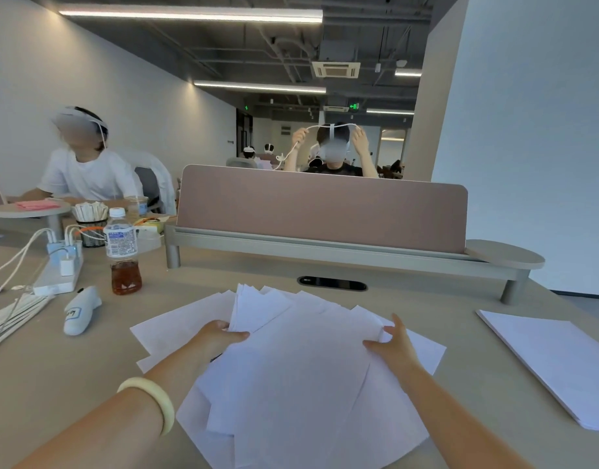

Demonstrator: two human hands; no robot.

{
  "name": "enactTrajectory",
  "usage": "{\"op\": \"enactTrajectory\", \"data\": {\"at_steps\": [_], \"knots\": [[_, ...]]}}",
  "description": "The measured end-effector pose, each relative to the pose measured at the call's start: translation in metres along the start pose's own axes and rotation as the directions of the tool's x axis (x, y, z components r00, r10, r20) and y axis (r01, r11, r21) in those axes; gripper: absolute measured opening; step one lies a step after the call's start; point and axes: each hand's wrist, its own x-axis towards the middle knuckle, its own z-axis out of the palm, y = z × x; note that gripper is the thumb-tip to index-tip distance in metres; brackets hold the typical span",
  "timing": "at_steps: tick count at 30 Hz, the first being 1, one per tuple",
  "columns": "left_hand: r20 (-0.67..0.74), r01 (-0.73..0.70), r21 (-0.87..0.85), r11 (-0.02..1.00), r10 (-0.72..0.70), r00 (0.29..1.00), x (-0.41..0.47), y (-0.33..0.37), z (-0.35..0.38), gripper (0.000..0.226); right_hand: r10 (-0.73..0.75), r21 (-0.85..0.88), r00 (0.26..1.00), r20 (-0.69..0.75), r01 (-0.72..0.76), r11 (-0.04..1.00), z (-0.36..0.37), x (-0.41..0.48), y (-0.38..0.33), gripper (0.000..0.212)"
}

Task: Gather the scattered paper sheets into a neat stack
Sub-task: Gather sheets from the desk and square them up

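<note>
Several white paper sheets (298,360) lie fanned and overlapping on the beige desk (71,374) in front of me. My left hand (220,335) grips the left edge of the loose pile, thumb on top and fingers tucked under the sheets. My right hand (394,343) holds the pile's right edge, thumb on top and fingers against the sheet ends. More sheets stick out from under the pile at the left and at the near edge. A separate neat stack of white paper (558,360) lies at the far right of the desk.
A bottle of brown tea (122,252), a white hand-held device (81,309), a power strip with chargers (59,265) and cables stand at the left. A pink divider panel (321,208) on a shelf bounds the back. Two people sit beyond.
</note>
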Motion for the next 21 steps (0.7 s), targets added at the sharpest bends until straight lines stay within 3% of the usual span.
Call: {"op": "enactTrajectory", "data": {"at_steps": [2, 5, 7, 10, 12, 17, 21], "knots": [[0.042, 0.068, -0.059, 0.996, -0.065, 0.997, 0.001, -0.002, -0.005, 0.047, 0.101, 0.123, 0.995, 0.006, -0.101, 0.987, -0.004, 0.002, 0.002, 0.095], [0.088, 0.138, -0.102, 0.985, -0.130, 0.988, 0.005, -0.009, -0.007, 0.054, 0.207, 0.110, 0.976, 0.075, -0.214, 0.971, -0.007, 0.006, 0.011, 0.082], [0.107, 0.156, -0.097, 0.983, -0.145, 0.984, 0.006, -0.011, -0.005, 0.056, 0.200, 0.068, 0.972, 0.124, -0.210, 0.975, -0.007, 0.006, 0.015, 0.067], [0.116, 0.116, -0.012, 0.993, -0.114, 0.987, 0.014, -0.014, 0.000, 0.093, 0.193, 0.040, 0.971, 0.142, -0.200, 0.979, -0.006, 0.000, 0.012, 0.055], [0.105, 0.071, 0.008, 0.997, -0.071, 0.992, 0.025, -0.016, 0.002, 0.106, 0.178, 0.014, 0.974, 0.143, -0.182, 0.983, -0.005, -0.001, 0.010, 0.057], [0.000, -0.006, -0.043, 0.999, 0.006, 1.000, 0.005, 0.001, 0.014, 0.080, 0.139, -0.200, 0.984, 0.113, -0.114, 0.973, -0.003, -0.005, 0.006, 0.084], [-0.114, -0.049, 0.045, 0.998, 0.054, 0.992, 0.009, 0.001, 0.018, 0.058, 0.115, -0.309, 0.993, 0.029, -0.101, 0.946, -0.003, -0.011, -0.005, 0.082]]}}
